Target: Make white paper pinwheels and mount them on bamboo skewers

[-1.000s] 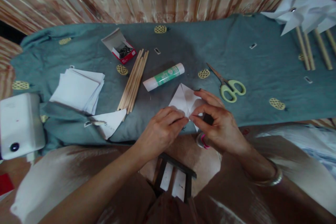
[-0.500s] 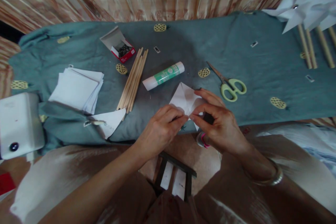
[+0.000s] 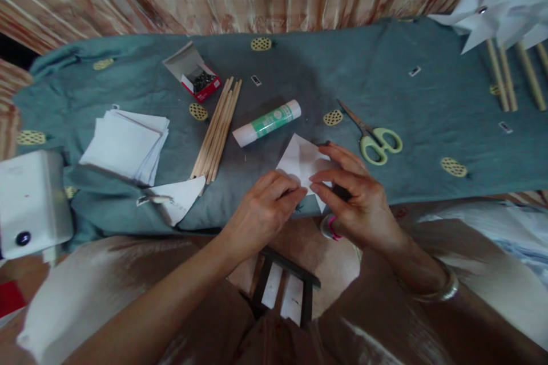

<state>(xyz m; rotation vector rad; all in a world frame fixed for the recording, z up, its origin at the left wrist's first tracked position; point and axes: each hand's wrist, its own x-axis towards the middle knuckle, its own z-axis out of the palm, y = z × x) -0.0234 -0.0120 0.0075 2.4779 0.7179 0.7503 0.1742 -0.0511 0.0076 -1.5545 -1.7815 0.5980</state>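
Observation:
A folded white piece of paper (image 3: pixel 295 158) lies at the table's front edge under both hands. My left hand (image 3: pixel 268 202) is closed on its lower edge, with thumb and forefinger pressed together. On the paper's right side is my right hand (image 3: pixel 357 191), its thumb and forefinger tips close together around a small bit of the paper. The other fingers of that hand curve over the upper right edge. A paper point sticks out below the right fingers. Just beyond the paper rests a glue stick (image 3: pixel 269 124). Green-handled scissors (image 3: pixel 372 136) lie to the right.
Wooden sticks (image 3: pixel 218 131) lie beside an open red box of small metal pieces (image 3: pixel 201 80). A stack of white paper squares (image 3: pixel 124 142), a loose paper piece (image 3: pixel 182 197) and a white device (image 3: pixel 34 205) are at left. Paper pinwheels (image 3: pixel 488 8) lie far right.
My right thumb and forefinger have drawn slightly apart from my left fingertips and loosened a little. The paper and my left hand have hardly moved.

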